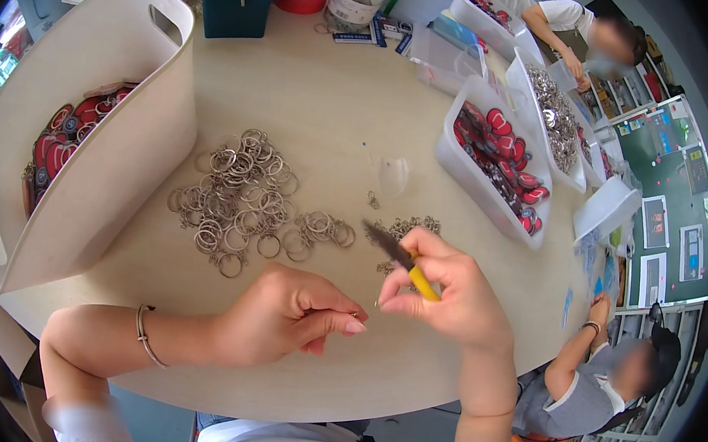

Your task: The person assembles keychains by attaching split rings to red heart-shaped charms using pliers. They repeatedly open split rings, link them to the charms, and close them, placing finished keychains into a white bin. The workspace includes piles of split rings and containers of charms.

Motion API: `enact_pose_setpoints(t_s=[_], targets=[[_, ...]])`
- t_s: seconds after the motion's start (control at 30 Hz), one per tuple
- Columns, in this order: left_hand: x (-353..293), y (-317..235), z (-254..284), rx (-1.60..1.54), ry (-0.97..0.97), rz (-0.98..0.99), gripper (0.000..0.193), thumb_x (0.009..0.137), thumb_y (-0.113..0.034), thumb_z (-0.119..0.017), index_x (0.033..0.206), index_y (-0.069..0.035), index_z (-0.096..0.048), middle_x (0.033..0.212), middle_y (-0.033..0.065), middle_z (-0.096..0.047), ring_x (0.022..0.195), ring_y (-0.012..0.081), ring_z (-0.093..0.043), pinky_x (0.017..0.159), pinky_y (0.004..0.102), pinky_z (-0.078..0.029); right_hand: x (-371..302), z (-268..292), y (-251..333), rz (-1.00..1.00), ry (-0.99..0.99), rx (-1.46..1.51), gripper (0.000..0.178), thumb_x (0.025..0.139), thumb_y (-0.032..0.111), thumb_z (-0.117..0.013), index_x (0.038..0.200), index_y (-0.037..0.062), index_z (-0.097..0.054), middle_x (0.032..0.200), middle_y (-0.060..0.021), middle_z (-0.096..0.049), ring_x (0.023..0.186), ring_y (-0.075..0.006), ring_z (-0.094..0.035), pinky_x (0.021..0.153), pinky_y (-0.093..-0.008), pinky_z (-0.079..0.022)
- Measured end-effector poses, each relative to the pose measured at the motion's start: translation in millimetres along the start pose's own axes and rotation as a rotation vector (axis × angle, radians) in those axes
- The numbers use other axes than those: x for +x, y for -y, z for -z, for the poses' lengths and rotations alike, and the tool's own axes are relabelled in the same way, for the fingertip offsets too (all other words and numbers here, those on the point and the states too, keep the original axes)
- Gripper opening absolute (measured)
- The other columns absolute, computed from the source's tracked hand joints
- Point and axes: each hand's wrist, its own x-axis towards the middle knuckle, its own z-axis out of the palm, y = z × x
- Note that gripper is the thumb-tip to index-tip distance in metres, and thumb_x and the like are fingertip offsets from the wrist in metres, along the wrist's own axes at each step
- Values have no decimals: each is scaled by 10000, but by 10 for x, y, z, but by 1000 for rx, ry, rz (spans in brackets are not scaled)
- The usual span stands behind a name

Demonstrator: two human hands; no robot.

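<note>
Near the table's front edge, my left hand [282, 320] is closed in a pinch, a tiny metal piece [357, 314] showing at its fingertips, too small to name. My right hand [461, 298] grips pliers with yellow handles [424, 283] and dark jaws [387, 243] that point up and to the left. A tiny metal bit seems to sit by the right thumb and fingertip. Behind the pliers lies a small heap of metal connectors [421, 225], partly hidden by my right hand. Beyond my left hand spreads a pile of metal key rings [242, 199] with short chains.
A large cream basket [137, 151] holding red and black tags stands at left. At right are a white bin [467, 185] of red tags and a bin of metal parts [553, 112]. A teal box [235, 0] stands at the back. Two people sit at the right.
</note>
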Motion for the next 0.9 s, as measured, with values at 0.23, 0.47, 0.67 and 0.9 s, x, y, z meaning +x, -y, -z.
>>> enact_pose_setpoints(t_s=[0.23,0.47,0.67,0.9], targets=[[-3,-32,15,42,61,-51,130,867,-107,-672,893,19,-689,731,67,-660,516,98,-602,451,230,-483,6,-4,133,99,130,40,327,788,25,-706,636,-45,-426,887,-103,-462,781,-189,-627,708,-317,-460],[-9,-6,12,70,77,-38,133,868,-110,-671,919,11,-689,685,55,-658,502,85,-593,446,228,-488,59,14,151,175,149,-71,303,758,55,-720,641,-32,-454,878,-103,-486,782,-244,-558,705,-359,-447],[-4,-38,31,91,107,-32,137,880,-121,-659,915,9,-684,694,45,-660,496,80,-587,440,235,-480,94,7,148,167,162,-67,241,747,62,-724,650,-25,-520,867,-104,-488,793,-265,-533,715,-366,-439],[35,-76,62,28,165,111,161,884,-142,-656,834,10,-667,666,42,-618,486,93,-573,446,251,-464,117,15,185,185,151,-147,162,752,73,-717,694,-8,-589,868,-106,-499,811,-267,-544,725,-363,-444]])
